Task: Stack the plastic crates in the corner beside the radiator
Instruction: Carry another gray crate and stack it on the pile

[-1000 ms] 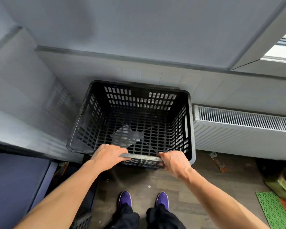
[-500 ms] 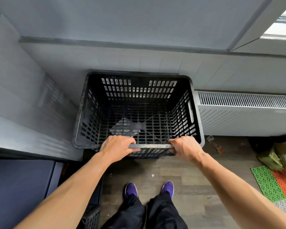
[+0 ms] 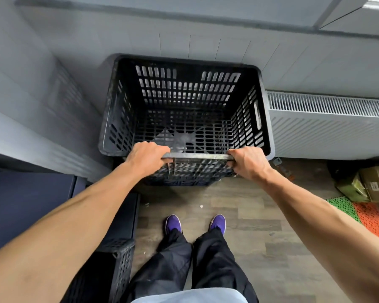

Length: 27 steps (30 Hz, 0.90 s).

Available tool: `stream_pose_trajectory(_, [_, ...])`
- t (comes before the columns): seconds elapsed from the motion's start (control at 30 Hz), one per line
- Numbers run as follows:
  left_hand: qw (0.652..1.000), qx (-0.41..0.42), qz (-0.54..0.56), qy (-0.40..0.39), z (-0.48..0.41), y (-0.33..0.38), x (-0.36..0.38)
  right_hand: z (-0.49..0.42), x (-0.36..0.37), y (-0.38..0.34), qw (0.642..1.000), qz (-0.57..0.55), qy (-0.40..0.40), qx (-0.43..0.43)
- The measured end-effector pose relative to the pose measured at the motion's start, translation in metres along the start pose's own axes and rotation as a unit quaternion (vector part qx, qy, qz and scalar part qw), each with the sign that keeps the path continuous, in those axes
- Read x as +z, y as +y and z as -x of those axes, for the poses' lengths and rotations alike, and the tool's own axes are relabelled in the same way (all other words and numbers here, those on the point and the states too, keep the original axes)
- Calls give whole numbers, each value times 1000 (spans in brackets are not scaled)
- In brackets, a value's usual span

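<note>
Head view, looking down. Holding black plastic crate (image 3: pixel 184 101) by its near rim (image 3: pixel 199 157): left hand (image 3: pixel 148 157) clamped round the rim left of centre, right hand (image 3: pixel 247 159) clamped round it near the right corner, knuckles up on both.

Crate location: tucked into the corner, far wall close to the grey panelling (image 3: pixel 206 47), right wall just beside the white radiator (image 3: pixel 328 127). Touching or a sliver apart: cannot tell. Appears to sit on a lower crate (image 3: pixel 184 180), seen only as dark lattice under the near wall; seating not confirmable from here.

Key relation: crate straight ahead of both hands, away from the body, long axis left-right along the back wall, parallel to the gripped rim. Neither hand clearly nearer; right one on the radiator side. Judged next: let go only once level and nested, perhaps after a small push forward.

Materials: rigid moulded plastic, slotted lattice walls and base, rounded corners, grey scuffing on the rim, handle slot in the right wall. Radiator top: fine ribbed grille. Wood-look plank floor (image 3: pixel 249 206). Third crate (image 3: pixel 122 256), same black lattice, at lower left beside the left forearm.
</note>
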<state>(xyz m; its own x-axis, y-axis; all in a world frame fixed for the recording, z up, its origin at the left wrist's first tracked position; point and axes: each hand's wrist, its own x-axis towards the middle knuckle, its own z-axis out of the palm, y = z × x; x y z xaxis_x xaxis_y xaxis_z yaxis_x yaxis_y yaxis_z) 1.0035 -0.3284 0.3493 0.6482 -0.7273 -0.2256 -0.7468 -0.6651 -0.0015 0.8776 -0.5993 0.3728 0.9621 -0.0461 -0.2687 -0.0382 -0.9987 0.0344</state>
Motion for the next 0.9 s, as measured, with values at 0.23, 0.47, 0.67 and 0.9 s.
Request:
stream_pose_trajectory(0.23, [999, -21, -28, 20, 4, -1, -8, 3, -5, -4, 999, 11, 30, -2])
stream_pose_trajectory(0.47, [998, -36, -37, 47, 7, 7, -3, -1, -7, 3, 999, 37, 33, 1])
stream_pose_trajectory(0.67, [998, -39, -40, 37, -4, 2, 4, -12, 1, 3, 999, 25, 33, -1])
stream_pose_trajectory(0.9, [998, -27, -32, 49, -14, -9, 6, -29, 6, 9, 999, 25, 35, -9])
